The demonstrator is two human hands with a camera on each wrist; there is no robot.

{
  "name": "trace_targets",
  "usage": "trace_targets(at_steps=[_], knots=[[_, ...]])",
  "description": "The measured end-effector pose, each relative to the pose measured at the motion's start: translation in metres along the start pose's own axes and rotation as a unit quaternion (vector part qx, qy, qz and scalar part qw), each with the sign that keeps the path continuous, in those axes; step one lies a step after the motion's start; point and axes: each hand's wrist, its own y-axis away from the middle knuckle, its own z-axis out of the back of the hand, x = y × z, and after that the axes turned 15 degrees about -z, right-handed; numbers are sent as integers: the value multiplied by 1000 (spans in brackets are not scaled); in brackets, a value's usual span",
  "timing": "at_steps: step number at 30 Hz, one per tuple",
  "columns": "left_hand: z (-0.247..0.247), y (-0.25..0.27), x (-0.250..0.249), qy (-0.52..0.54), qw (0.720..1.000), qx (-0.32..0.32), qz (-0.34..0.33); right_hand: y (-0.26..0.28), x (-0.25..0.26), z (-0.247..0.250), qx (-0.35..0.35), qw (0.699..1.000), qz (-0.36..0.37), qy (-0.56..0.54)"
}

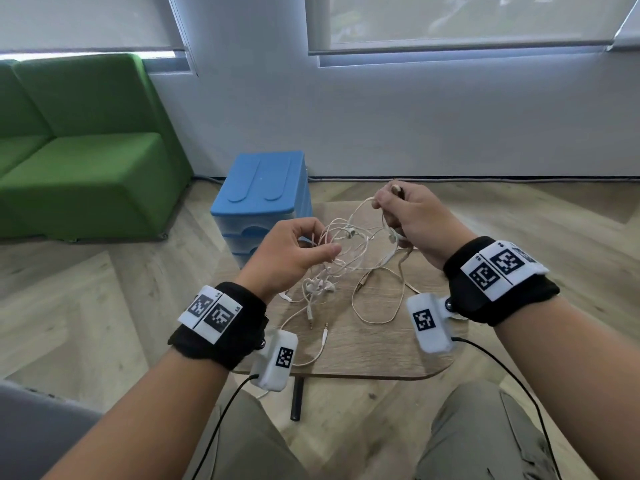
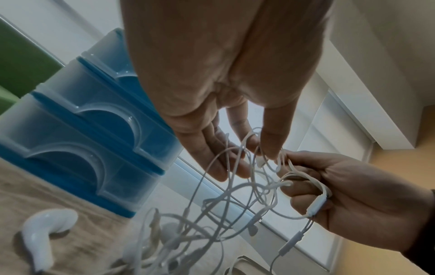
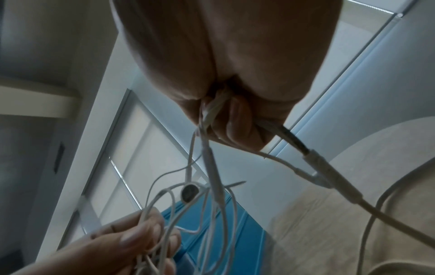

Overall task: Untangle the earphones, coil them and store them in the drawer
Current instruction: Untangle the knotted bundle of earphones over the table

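Soft daylight from blinded windows [image 1: 467,19], wide-angle edge bending, wrist views dim, backlit, blurred

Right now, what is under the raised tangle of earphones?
Under the earphones lies the wooden table, with loose cable ends and plugs trailing onto it. The left hand hides the part of the table beneath it.

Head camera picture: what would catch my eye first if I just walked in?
Most likely the tangle of white earphones, held up between the left hand and the right hand above a small wooden table, with loose ends and plugs trailing onto it. Next, the blue drawer unit at the table's far left edge, then the green sofa on the left.
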Motion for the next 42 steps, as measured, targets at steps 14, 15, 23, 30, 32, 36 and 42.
trace_targets(at_steps=[14, 15, 23, 30, 32, 36, 42], knots=[[-4, -2, 5, -69, 997, 18, 25, 4, 3, -3, 40, 998, 53, 0], [-3, -1, 5, -78, 996, 17, 33, 4, 4, -2, 42, 998, 45, -26], [-4, -1, -15, -195, 972, 100, 79, 7, 11, -1, 94, 995, 18, 9], [-6, -3, -41, -271, 955, 116, 29, 17, 35, -6, 112, 992, 12, 52], [-6, -3, -44, -251, 962, 103, -13, 19, 42, -6, 108, 991, 27, 81], [-12, -7, -41, -116, 985, 107, -67, 23, 54, -9, 123, 985, 71, 100], [-20, -7, -17, -99, 988, 105, -59, 21, 64, -9, 72, 985, 139, 78]])
